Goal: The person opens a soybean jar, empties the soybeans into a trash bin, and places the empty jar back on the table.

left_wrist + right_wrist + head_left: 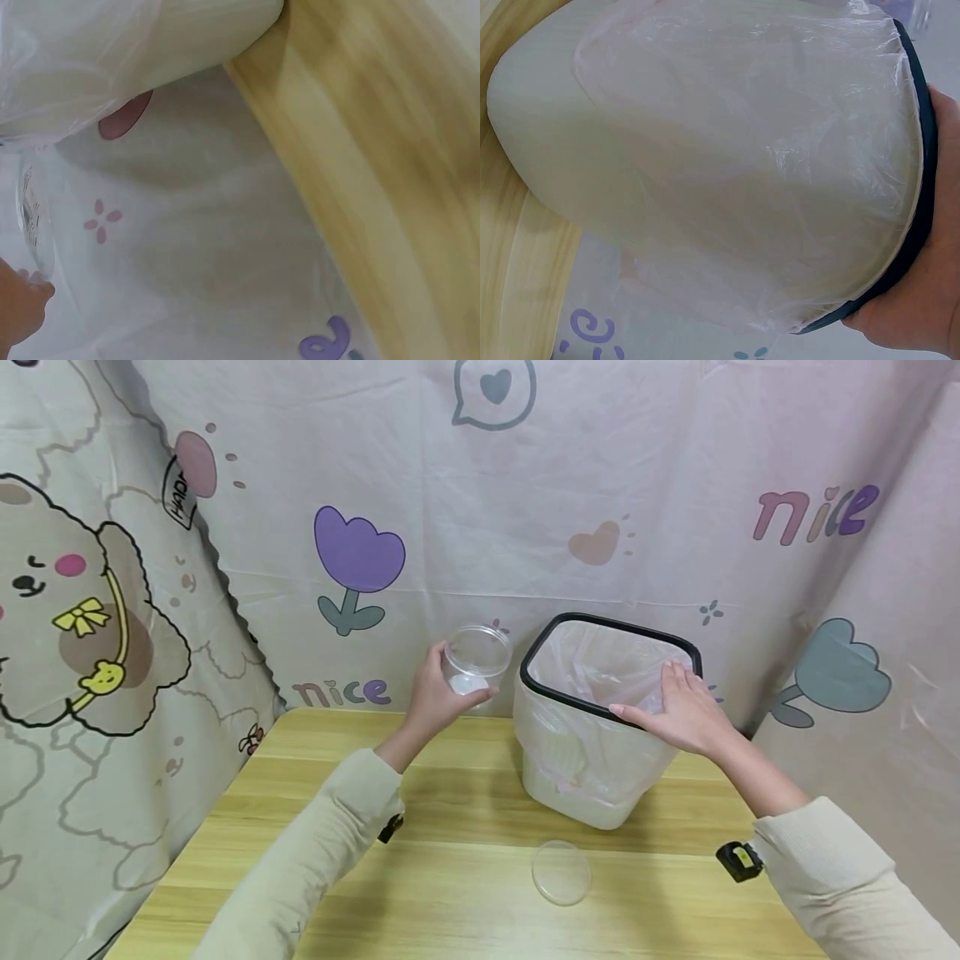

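In the head view, my left hand grips a clear round plastic jar just left of the trash bin, tilted so its round end faces me. White lies at its lower part; I cannot tell whether it is a label or contents. The left wrist view catches only part of that hand and the jar's edge. The white trash bin wears a thin see-through liner bag and a black rim. My right hand rests on the rim's near right corner, fingers straight over the opening.
A clear round lid lies flat on the wooden table, in front of the bin. Behind the table's far edge hangs a printed cloth, close to the bin. Another cloth side borders the table's left.
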The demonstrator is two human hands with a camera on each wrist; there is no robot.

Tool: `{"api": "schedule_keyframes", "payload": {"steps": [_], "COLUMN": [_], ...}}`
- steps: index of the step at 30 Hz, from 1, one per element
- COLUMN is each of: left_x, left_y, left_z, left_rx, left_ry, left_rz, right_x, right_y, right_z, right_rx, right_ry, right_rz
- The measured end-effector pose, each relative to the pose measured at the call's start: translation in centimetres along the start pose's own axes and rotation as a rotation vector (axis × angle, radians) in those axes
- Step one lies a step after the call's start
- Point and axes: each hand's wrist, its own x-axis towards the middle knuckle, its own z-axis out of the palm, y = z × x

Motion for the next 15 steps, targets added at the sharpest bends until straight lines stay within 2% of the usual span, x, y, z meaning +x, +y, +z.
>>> {"api": "schedule_keyframes", "payload": {"steps": [3, 8, 15], "left_x": [-0.8, -2.3, -4.7], "left_y": [-0.6, -1.6, -3.2], "left_z": [0.3, 0.6, 1.2], "left_rx": [-0.008, -0.024, -0.029], "left_ry": [0.011, -0.013, -0.021], "left_rz": [0.007, -0.001, -0.073], "right_x": [-0.1, -0.1, 0.0], "right_y": [0.0, 0.0, 0.0], "right_z": [0.0, -0.1, -0.1], "right_rx": [0.003, 0.008, 0.005], "right_ry": [-0.003, -0.001, 0.007], "right_rz": [0.004, 0.004, 0.003]}}
